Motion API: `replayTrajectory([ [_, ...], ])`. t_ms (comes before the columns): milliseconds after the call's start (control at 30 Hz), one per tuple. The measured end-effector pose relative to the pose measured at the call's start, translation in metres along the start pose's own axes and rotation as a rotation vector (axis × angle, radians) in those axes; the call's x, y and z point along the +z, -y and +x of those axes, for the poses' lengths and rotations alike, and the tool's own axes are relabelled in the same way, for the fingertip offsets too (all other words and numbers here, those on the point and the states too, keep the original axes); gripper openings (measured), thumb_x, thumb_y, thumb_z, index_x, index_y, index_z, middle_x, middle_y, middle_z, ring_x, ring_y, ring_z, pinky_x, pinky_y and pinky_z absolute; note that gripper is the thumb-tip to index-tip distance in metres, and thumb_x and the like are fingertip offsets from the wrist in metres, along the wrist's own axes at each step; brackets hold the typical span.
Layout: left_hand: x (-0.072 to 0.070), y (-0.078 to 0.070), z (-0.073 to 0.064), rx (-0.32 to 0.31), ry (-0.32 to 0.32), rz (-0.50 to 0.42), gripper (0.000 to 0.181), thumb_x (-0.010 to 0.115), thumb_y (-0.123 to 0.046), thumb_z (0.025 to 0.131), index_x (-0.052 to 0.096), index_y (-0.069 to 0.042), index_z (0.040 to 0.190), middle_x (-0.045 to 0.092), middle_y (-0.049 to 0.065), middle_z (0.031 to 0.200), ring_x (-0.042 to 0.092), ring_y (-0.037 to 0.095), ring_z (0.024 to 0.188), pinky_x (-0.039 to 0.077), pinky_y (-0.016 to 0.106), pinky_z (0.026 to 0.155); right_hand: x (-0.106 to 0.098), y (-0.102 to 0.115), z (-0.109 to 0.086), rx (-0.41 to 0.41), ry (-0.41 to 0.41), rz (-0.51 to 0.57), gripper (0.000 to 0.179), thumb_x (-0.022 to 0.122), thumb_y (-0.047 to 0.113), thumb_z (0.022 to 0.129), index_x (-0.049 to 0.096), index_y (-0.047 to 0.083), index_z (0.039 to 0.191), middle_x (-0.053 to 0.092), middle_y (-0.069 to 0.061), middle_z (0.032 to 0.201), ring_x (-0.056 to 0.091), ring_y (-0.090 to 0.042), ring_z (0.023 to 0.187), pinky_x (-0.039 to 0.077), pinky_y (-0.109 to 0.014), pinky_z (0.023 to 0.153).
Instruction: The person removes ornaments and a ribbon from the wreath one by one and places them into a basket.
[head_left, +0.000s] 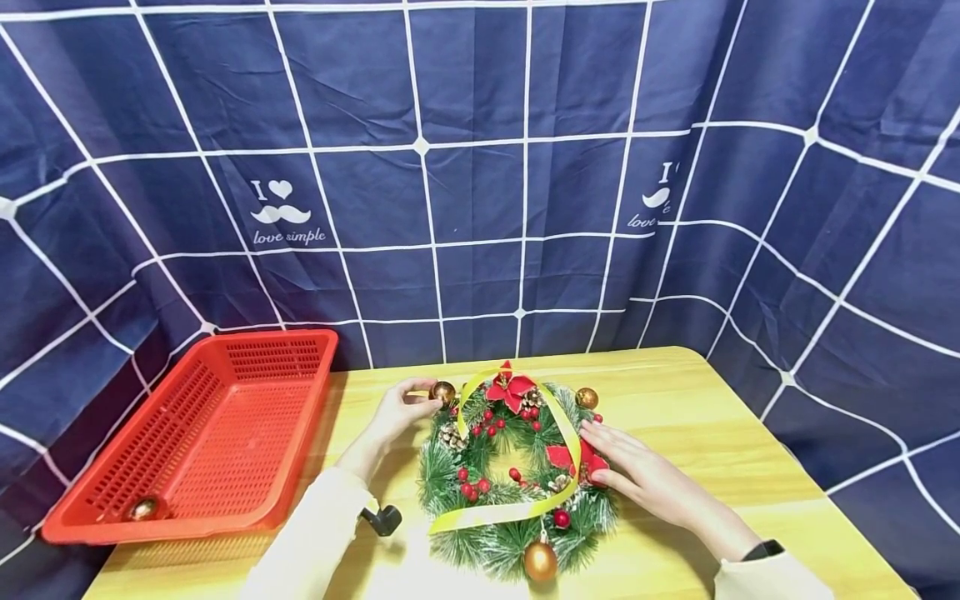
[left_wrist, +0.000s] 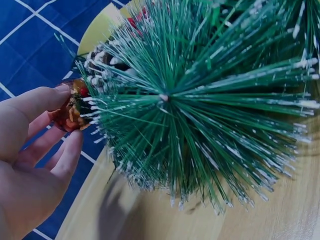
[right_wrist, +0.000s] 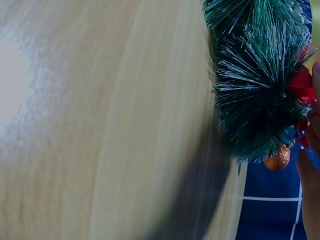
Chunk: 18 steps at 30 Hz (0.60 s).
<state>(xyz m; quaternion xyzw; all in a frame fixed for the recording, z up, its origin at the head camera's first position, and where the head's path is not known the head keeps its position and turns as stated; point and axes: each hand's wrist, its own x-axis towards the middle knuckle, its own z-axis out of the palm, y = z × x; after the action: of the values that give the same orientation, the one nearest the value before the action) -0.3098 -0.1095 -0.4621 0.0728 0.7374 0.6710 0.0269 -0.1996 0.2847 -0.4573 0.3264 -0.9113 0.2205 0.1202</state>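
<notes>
A green Christmas wreath [head_left: 442, 471] with frosted tips lies on the table, trimmed with red berries, pine cones and red poinsettias [head_left: 510, 388]. At its upper left my left hand [head_left: 401, 410] pinches a shiny gold bauble [head_left: 443, 392] between thumb and fingers; the left wrist view shows the same bauble [left_wrist: 72, 107] beside a pine cone. My right hand [head_left: 648, 475] rests with fairly straight fingers on the wreath's right side, by a red poinsettia [head_left: 592, 461]. Other gold baubles sit at the upper right [head_left: 587, 398] and bottom [head_left: 540, 561]. A yellow ribbon [head_left: 558, 417] loops over the wreath.
To the left stands a red plastic basket [head_left: 300, 454] with one gold bauble [head_left: 145, 508] in its near corner. The wooden table [head_left: 720, 450] reaches a blue curtain [head_left: 480, 200] with white grid lines at the back and sides.
</notes>
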Motion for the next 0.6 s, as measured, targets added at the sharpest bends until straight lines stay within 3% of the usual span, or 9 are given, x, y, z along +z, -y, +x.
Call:
replayTrajectory([
  [133,-0.001,-0.006,-0.003,0.003,-0.016,-0.014,0.046,0.074,-0.004,0.079,0.060,-0.001,0.123,0.061,0.015,0.118,0.064,0.020,0.089,0.051,0.054,0.083,-0.001,0.000,0.000,0.002,0.003,0.002,0.059,0.062,0.030,0.093,0.041,0.016,0.146,0.038,-0.006,0.149,0.037,-0.032,0.134,0.009,-0.010,0.109],
  [333,-0.002,-0.013,-0.004,0.027,-0.047,-0.026,0.046,0.076,-0.004,0.078,0.060,-0.002,0.122,0.062,0.014,0.115,0.062,0.018,0.089,0.051,0.049,0.086,-0.001,0.000,0.001,-0.002,0.006,0.017,0.059,0.063,0.030,0.093,0.041,0.015,0.146,0.039,-0.007,0.149,0.037,-0.033,0.133,0.009,-0.010,0.108],
  [600,-0.006,-0.018,-0.005,0.053,-0.090,-0.044,0.046,0.074,0.000,0.078,0.059,0.003,0.121,0.060,0.017,0.118,0.060,0.019,0.090,0.052,0.026,0.075,-0.001,0.000,0.001,-0.012,0.007,0.016,0.059,0.063,0.029,0.092,0.042,0.015,0.145,0.039,-0.007,0.149,0.037,-0.035,0.133,0.008,-0.010,0.108],
])
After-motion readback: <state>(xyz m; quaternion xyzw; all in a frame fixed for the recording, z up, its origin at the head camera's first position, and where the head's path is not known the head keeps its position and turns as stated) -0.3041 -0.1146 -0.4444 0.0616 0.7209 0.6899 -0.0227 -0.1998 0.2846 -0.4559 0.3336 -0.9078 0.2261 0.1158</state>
